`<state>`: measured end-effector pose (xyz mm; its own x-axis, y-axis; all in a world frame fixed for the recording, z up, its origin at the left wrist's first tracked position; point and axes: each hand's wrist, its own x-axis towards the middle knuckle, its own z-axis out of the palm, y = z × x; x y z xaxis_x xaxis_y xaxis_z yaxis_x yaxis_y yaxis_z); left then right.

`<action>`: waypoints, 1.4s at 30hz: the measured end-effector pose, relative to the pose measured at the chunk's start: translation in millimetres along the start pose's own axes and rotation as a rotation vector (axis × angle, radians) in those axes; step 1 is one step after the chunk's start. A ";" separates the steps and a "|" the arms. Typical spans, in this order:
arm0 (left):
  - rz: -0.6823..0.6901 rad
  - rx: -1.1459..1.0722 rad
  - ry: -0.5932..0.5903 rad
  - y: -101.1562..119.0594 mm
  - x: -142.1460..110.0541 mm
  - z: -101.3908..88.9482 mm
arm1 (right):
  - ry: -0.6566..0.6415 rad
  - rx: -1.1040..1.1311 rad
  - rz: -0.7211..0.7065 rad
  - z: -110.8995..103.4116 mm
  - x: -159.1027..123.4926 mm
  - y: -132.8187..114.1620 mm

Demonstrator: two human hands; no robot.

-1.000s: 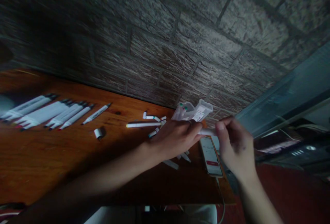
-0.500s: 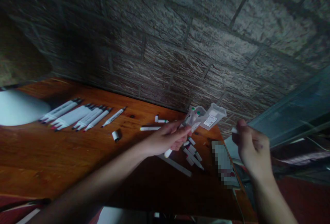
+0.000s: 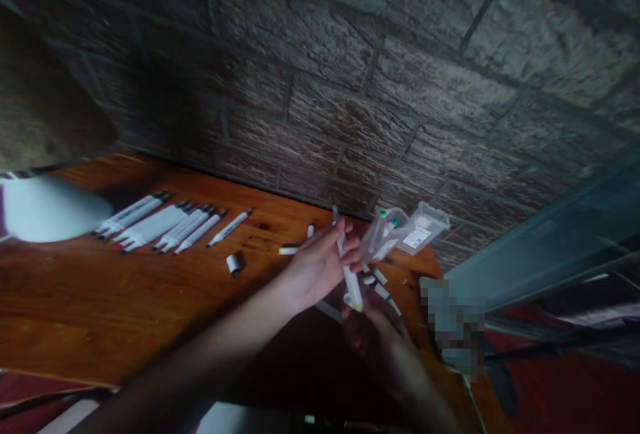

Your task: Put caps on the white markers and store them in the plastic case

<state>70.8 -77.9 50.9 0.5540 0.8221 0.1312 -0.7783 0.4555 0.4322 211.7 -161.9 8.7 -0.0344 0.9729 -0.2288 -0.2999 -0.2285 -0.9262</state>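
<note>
My left hand [image 3: 320, 264] is wrapped round a white marker [image 3: 349, 274], which it holds tilted above the table. The marker's yellow-marked end points down toward me, its narrow grey end up toward the wall. My right hand [image 3: 380, 334] is in shadow just below, its fingers closed at the yellow end. A small white piece, seemingly a marker cap [image 3: 347, 300], shows at those fingertips, partly hidden. Just beyond the hands, a clear plastic case [image 3: 384, 237] holds a few green-ended pieces. Several loose white caps and marker parts [image 3: 381, 289] lie behind my right hand.
A row of white markers [image 3: 160, 224] lies on the wooden table [image 3: 125, 307] at left, near a standing cap [image 3: 233, 265]. A labelled clear container [image 3: 423, 229] sits by the brick wall [image 3: 320, 114]. A blurred-out phone [image 3: 453, 327] with a cable lies at the right edge.
My right hand drew away rightward with a small white piece, then came back left and down to the marker's lower end. My left hand has turned the marker more upright. The view shifted slightly.
</note>
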 end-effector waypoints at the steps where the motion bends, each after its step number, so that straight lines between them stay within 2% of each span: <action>1: 0.018 -0.015 0.044 -0.7 0.9 -0.4 | -0.025 0.072 0.038 5.9 1.7 2.3; 4: 0.031 -0.025 0.149 -3.8 3.8 -4.0 | -0.169 0.207 0.122 18.9 9.5 2.7; 7: -0.015 -0.036 0.208 -6.2 5.7 -8.4 | -0.254 0.167 0.121 27.1 18.3 4.3; 9: -0.035 -0.046 0.243 -6.2 6.7 -9.8 | -0.214 0.099 0.072 31.9 22.8 9.9; 15: 0.020 0.013 0.420 -7.0 17.0 -8.0 | 0.095 -0.312 -0.197 39.3 35.6 22.3; 17: 0.061 0.028 0.485 -11.6 25.2 -6.7 | 0.079 -0.417 -0.215 38.2 42.4 15.2; 20: 0.160 0.091 0.559 -13.3 42.4 -4.3 | 0.036 -0.446 -0.159 34.8 48.9 0.1; 22: 0.287 0.187 0.634 -0.4 55.4 -2.2 | 0.080 -0.488 -0.254 29.5 44.2 -5.3; 23: 0.408 0.250 0.690 11.4 61.3 -1.1 | 0.099 -0.548 -0.341 25.0 38.2 -5.6; 26: 0.575 0.257 0.724 55.1 72.9 1.3 | 0.069 -0.835 -0.515 2.7 11.8 -0.7; 28: 0.600 0.279 0.686 73.4 73.5 1.7 | 0.104 -1.000 -0.508 -16.5 -1.7 1.6; 30: 0.489 0.312 0.597 73.5 68.3 0.9 | 0.159 -1.144 -0.465 -34.0 -3.2 0.2; 33: 0.270 0.349 0.479 50.4 54.9 -5.4 | 0.141 -1.402 -0.399 -49.5 14.5 -3.2; 35: 0.153 0.358 0.456 33.8 46.9 -15.0 | 0.090 -1.530 -0.387 -52.1 29.3 -1.9; 38: 0.075 0.343 0.433 20.4 39.4 -34.5 | 0.047 -1.592 -0.411 -52.1 40.9 4.3; 42: 0.079 0.281 0.365 17.9 34.7 -54.5 | 0.092 -1.512 -0.513 -57.0 38.4 10.0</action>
<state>59.9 -22.6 14.6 0.3168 0.9400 -0.1267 -0.6757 0.3174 0.6653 261.7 -129.0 -26.4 -0.1598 0.9621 0.2209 0.9174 0.2273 -0.3266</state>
